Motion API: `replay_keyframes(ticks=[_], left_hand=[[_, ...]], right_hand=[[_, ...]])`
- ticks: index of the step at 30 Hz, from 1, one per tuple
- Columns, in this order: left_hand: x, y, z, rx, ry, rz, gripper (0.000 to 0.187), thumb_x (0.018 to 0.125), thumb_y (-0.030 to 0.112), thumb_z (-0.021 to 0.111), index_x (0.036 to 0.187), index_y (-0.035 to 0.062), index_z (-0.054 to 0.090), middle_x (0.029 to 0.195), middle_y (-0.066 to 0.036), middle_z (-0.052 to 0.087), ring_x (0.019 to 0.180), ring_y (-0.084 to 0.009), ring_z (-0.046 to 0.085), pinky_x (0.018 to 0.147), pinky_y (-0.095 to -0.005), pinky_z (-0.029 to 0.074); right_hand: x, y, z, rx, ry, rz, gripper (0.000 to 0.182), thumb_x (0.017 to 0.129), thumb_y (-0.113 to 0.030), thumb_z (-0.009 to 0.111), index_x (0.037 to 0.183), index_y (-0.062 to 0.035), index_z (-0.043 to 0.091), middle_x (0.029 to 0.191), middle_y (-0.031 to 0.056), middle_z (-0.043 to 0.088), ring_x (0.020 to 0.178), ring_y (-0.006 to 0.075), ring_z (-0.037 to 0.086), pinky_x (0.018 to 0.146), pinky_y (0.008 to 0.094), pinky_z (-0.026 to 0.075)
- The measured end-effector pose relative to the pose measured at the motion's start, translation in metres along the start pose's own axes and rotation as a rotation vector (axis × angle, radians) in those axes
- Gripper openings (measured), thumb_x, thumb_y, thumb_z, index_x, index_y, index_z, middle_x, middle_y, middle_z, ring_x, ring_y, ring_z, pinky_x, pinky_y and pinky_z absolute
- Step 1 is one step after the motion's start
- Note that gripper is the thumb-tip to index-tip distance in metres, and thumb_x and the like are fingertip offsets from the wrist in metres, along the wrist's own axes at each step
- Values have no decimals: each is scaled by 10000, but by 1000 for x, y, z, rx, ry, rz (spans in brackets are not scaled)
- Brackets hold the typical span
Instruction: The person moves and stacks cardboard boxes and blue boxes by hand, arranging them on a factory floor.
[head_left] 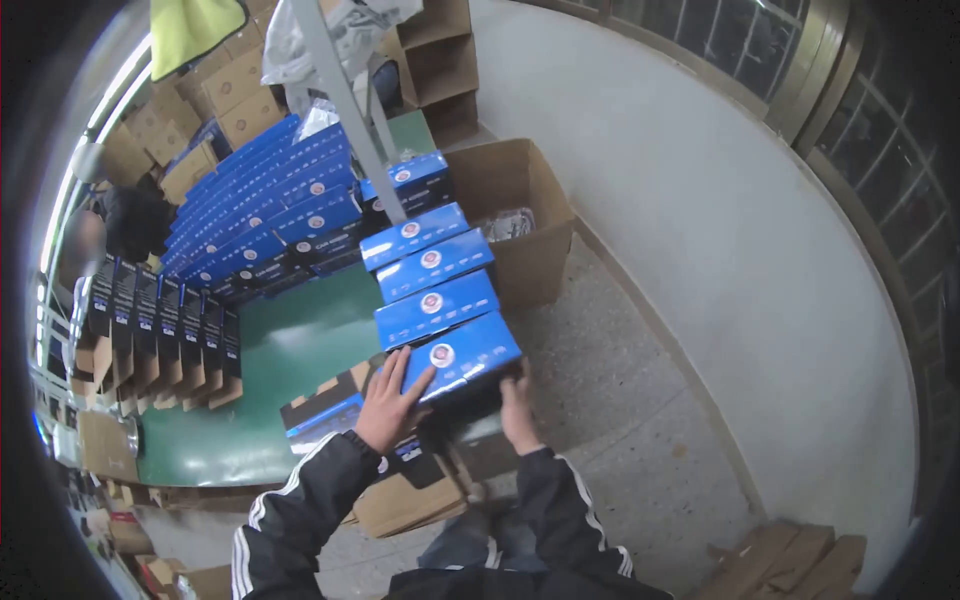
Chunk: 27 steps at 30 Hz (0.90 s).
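Note:
Nearest to me in a row of blue cartons is a blue printed box [470, 360] with a round white logo on top. My left hand [393, 402] lies on its left end, with the fingers over the top edge. At the right end my right hand [519, 410] presses against the side, its fingers partly hidden. The two hands hold the box between them. Behind it stand several matching blue boxes [437, 305]. Beside my left hand lies a blue-and-brown carton [325, 413] with its cardboard flaps showing.
The green tabletop [290, 340] holds stacked blue boxes [260, 215] at the back and upright black cartons [160, 320] at left. A metal post [345, 90] rises behind the row. An open cardboard box [540, 190] stands by the white wall [720, 200]. Another person [130, 220] is at far left.

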<state>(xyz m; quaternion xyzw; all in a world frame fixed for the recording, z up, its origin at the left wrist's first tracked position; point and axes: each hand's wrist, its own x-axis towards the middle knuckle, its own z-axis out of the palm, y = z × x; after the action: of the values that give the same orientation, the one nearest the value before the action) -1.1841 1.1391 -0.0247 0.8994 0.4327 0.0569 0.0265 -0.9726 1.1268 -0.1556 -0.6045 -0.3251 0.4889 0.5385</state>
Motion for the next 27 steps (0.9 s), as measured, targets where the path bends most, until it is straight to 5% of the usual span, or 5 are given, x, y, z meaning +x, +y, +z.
replay_keyframes(ticks=[9,15,19,24,27], left_hand=[[23,32,4,124,-127,-354,942,747,480,704,1474,247,152,1508,-228,91,1384,-437,107,1062,-588,215],[128,137,-2,-424,443,-407,324,821,218,569,1118,88,565,1199,-148,499,1103,-326,457,960,-464,333],[291,160,92,-624,495,-349,284,866,181,554,1120,58,584,1134,-175,548,1017,-346,539,879,-444,436],[471,13,238,-164,102,-696,825,741,443,696,1373,50,339,1419,-220,323,1332,-346,283,1086,-438,229],[530,-72,335,-45,-344,-696,725,709,465,719,1299,122,476,1203,-106,554,1201,-269,460,1097,-521,166]], right_hand=[[59,-44,-77,-435,-665,352,690,912,-335,473,1459,-75,141,1464,149,315,1320,298,357,1083,371,258],[170,-36,-155,-531,-759,436,424,970,-255,384,1348,-66,419,1345,141,470,1213,259,483,1012,338,369],[254,-29,-224,-673,-691,464,386,948,-296,456,1239,-56,534,1237,117,561,1129,227,548,931,311,410],[379,-79,-230,-745,-524,198,302,909,-250,546,1133,-57,608,1176,95,612,1098,215,560,956,310,399],[433,-96,-220,-717,-520,192,236,922,-248,538,1052,-78,637,1118,71,623,1061,209,555,934,308,400]])
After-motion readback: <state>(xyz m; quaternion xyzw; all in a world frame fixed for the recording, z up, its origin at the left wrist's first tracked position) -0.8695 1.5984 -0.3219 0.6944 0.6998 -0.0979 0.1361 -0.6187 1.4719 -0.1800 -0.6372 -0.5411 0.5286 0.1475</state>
